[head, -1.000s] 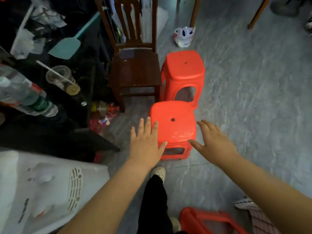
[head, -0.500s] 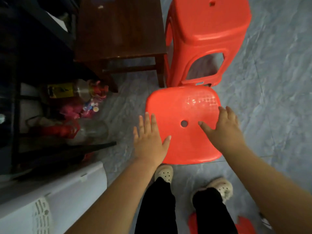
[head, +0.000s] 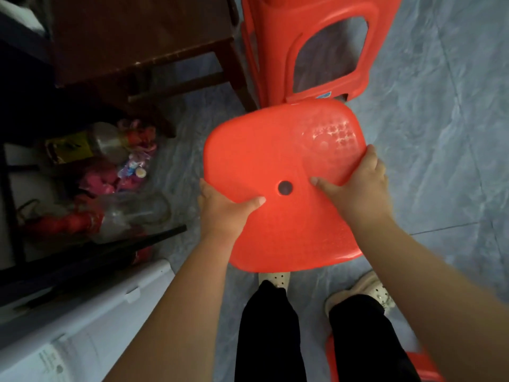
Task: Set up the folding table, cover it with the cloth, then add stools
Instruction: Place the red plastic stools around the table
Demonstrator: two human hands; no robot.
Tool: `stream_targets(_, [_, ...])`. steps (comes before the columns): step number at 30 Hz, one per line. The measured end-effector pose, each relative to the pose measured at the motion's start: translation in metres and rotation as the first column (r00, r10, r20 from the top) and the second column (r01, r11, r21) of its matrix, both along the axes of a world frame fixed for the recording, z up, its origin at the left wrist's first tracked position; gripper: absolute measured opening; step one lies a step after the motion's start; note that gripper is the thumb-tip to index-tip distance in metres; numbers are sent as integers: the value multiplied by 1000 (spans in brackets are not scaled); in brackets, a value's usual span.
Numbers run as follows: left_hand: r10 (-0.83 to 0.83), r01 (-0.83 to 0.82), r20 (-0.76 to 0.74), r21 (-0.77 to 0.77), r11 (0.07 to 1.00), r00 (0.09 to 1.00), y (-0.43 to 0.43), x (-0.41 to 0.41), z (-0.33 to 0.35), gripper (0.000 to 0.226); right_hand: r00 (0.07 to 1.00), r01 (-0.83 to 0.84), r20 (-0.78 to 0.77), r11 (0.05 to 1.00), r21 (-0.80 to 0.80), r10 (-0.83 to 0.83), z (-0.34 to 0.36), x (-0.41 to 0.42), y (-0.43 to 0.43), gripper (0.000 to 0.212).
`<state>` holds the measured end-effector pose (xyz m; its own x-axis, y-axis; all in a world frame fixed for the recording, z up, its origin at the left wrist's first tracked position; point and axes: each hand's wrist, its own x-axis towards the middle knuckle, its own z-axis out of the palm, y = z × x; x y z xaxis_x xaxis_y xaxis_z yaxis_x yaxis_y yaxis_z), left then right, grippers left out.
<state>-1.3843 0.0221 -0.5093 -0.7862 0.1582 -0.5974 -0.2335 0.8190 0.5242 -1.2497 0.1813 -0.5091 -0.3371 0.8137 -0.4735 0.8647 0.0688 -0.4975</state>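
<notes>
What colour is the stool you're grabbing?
Bright red, seen clearly in the head view: the stool.

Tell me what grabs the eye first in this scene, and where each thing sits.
The bright red stool fills the centre, its seat with a round hole facing the camera, the left hand and right hand each closed in a grip on opposite edges. A second red stool stands just beyond it at the top, beside a dark wooden chair. Bottles and clutter lie on the floor at left.

Grey marbled floor (head: 440, 133) under red stools (head: 316, 45), wooden chair (head: 137, 37), bottles (head: 104, 142).
</notes>
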Motion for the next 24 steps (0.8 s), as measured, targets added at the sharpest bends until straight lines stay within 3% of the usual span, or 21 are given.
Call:
stream_targets(5, [-158,153,-147,-48,987,976,47,29,21,119,987,145,-55,988,-59,-148,17,39,43,100])
stream_targets(11, [-419,415,-153,-58,908,895,158,91,49,124,923,346,-143,933,-96,-357,41,144,107,64])
stream_targets(18, [-693,701,-174,-22,713,700,301,222,56,126,759,632,-169,774,-43,-629,56,303,169,72])
stream_targets(24, [-854,876,-207,38,481,478,406,351,47,117,618,783,-160,622,29,-770,56,440,209,80])
